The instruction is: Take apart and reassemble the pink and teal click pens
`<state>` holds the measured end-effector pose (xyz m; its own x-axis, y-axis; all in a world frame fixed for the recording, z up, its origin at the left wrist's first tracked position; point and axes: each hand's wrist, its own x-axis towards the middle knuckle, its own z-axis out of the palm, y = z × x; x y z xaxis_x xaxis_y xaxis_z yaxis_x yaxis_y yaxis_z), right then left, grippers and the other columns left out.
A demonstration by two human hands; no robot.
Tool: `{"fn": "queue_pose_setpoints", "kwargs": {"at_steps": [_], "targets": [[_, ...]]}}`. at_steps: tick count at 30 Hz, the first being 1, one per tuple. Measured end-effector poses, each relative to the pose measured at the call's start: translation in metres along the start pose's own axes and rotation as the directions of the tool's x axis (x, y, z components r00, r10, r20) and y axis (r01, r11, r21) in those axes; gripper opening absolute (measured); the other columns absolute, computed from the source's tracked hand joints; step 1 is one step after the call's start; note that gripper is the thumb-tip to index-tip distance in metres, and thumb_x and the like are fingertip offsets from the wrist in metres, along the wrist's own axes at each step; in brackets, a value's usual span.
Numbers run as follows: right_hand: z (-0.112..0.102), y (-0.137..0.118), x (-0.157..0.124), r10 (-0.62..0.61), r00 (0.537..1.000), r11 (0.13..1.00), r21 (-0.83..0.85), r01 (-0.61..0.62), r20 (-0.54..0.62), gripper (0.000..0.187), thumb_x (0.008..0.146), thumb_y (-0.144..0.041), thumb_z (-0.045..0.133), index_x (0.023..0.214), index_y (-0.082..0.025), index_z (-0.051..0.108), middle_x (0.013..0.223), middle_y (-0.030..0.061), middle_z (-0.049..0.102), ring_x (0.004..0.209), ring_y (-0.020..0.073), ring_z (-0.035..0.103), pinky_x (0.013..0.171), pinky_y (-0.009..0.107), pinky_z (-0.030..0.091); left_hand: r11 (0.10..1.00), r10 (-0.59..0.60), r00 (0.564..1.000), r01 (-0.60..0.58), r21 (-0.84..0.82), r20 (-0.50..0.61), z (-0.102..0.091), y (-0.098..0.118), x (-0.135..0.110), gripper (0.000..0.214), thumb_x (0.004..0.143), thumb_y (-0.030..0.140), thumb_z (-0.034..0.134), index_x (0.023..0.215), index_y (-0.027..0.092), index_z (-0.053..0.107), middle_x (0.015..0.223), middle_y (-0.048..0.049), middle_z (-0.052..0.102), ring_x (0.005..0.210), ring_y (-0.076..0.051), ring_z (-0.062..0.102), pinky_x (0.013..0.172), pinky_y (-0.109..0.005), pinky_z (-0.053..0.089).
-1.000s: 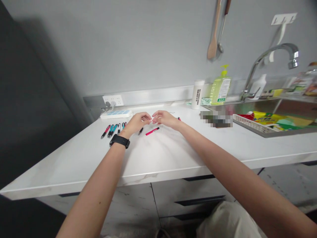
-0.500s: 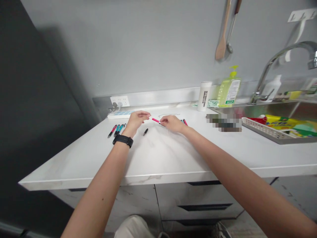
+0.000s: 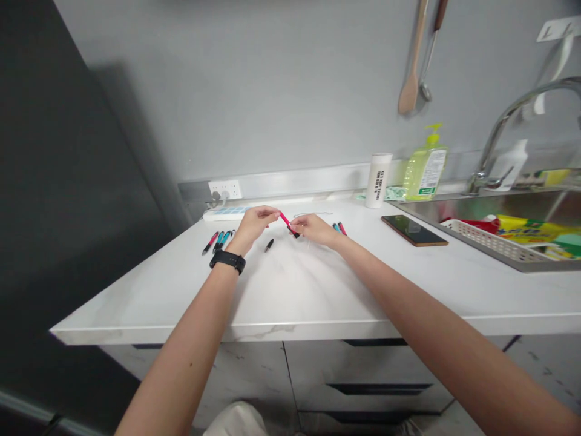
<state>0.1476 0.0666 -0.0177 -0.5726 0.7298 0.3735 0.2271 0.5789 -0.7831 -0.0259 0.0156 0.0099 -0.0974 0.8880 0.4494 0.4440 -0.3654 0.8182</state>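
Both of my hands are stretched out over a white countertop (image 3: 290,290). My right hand (image 3: 316,229) pinches a pink pen (image 3: 287,223) by its dark lower end, the pen tilted up to the left. My left hand (image 3: 255,222), with a black watch on its wrist, has its fingertips pinched at the pen's upper end. A small black pen part (image 3: 269,244) lies on the counter just below the left hand. Several pink and teal pens (image 3: 218,240) lie in a row left of that hand. Two more pens (image 3: 339,227) lie behind my right wrist.
A white power strip (image 3: 224,213) lies by the wall socket. A phone (image 3: 414,230) lies right of my hands. Behind it stand a white canister (image 3: 378,172) and a green soap bottle (image 3: 425,165). A sink with a basket (image 3: 494,243) and faucet (image 3: 512,124) sits at the right.
My right hand picked the pink pen up off the counter and raised it to the left hand's fingertips. The view shifted left and down.
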Motion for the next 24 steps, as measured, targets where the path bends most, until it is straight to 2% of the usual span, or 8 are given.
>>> {"fn": "queue_pose_setpoints", "kwargs": {"at_steps": [5,7,10,12,14,17,20,24], "targets": [[0.003,-0.004,-0.001,0.084,0.995,0.98,0.177,-0.09,0.045,0.015,0.078,-0.009,0.049,0.087,-0.014,0.061,0.08,0.0048,0.069,0.065,0.0093,0.061,0.059,0.018,0.044,0.997,0.071,0.995,-0.072,0.012,0.071,0.003,0.001,0.001,0.027,0.069,0.035,0.062,0.089,0.018,0.067,0.091,-0.0051,0.068,0.082,-0.016,0.059,0.062,-0.024,0.042],[0.002,-0.004,-0.001,0.087,0.995,0.979,0.183,-0.092,0.039,0.018,0.077,-0.007,0.049,0.089,-0.015,0.06,0.08,0.0045,0.069,0.065,0.0094,0.061,0.058,0.018,0.044,0.998,0.048,0.997,-0.05,0.041,0.06,0.003,-0.002,0.002,0.031,0.069,0.033,0.06,0.097,0.018,0.062,0.09,-0.0052,0.066,0.08,-0.016,0.059,0.062,-0.024,0.042],[-0.001,-0.001,-0.001,0.086,0.996,0.996,0.007,-0.086,-0.015,0.014,0.076,-0.009,0.053,0.087,-0.013,0.061,0.078,0.005,0.069,0.068,0.0105,0.061,0.063,0.019,0.045,0.949,-0.08,0.997,0.083,0.304,-0.023,0.002,-0.011,0.002,0.035,0.065,0.031,0.06,0.098,0.018,0.056,0.086,-0.0053,0.064,0.073,-0.017,0.059,0.06,-0.026,0.041],[-0.002,0.0,-0.002,0.087,0.996,0.977,-0.192,-0.092,-0.038,0.014,0.075,-0.011,0.055,0.086,-0.014,0.063,0.077,0.0052,0.069,0.07,0.0122,0.062,0.066,0.02,0.044,0.82,-0.161,0.986,0.157,0.55,-0.041,0.0,-0.017,0.001,0.032,0.059,0.029,0.062,0.089,0.02,0.055,0.08,-0.0052,0.064,0.07,-0.019,0.059,0.059,-0.028,0.04],[-0.002,0.0,-0.005,0.098,0.995,0.93,-0.355,-0.096,-0.014,0.015,0.076,-0.015,0.057,0.087,-0.015,0.066,0.077,0.0053,0.069,0.07,0.0138,0.062,0.066,0.021,0.044,0.712,-0.249,0.968,0.164,0.683,0.026,-0.002,-0.021,-0.001,0.029,0.056,0.027,0.062,0.083,0.021,0.054,0.073,-0.0049,0.063,0.069,-0.022,0.059,0.058,-0.029,0.039],[0.001,-0.002,-0.008,0.109,0.993,0.873,-0.482,-0.071,0.051,0.016,0.077,-0.02,0.057,0.087,-0.016,0.068,0.079,0.0059,0.07,0.072,0.0154,0.063,0.066,0.021,0.044,0.687,-0.325,0.934,0.127,0.716,0.146,-0.003,-0.021,-0.005,0.028,0.054,0.023,0.059,0.082,0.021,0.053,0.073,-0.0057,0.065,0.066,-0.022,0.06,0.056,-0.029,0.039],[0.001,-0.003,-0.007,0.089,0.994,0.829,-0.558,-0.04,0.062,0.016,0.078,-0.024,0.058,0.087,-0.016,0.069,0.087,0.0082,0.07,0.082,0.0176,0.064,0.073,0.022,0.044,0.7,-0.298,0.941,0.1,0.707,0.162,-0.003,-0.021,-0.006,0.03,0.053,0.02,0.055,0.083,0.021,0.055,0.075,-0.0065,0.066,0.065,-0.022,0.06,0.056,-0.028,0.04],[-0.008,0.004,-0.003,0.112,0.985,0.742,-0.648,-0.172,-0.134,0.021,0.082,-0.02,0.051,0.091,-0.014,0.068,0.096,0.0129,0.069,0.092,0.0202,0.063,0.08,0.025,0.044,0.721,-0.255,0.957,0.094,0.686,0.137,-0.002,-0.027,-0.002,0.032,0.055,0.02,0.053,0.087,0.02,0.058,0.073,-0.0068,0.067,0.066,-0.022,0.061,0.057,-0.028,0.041]]}}
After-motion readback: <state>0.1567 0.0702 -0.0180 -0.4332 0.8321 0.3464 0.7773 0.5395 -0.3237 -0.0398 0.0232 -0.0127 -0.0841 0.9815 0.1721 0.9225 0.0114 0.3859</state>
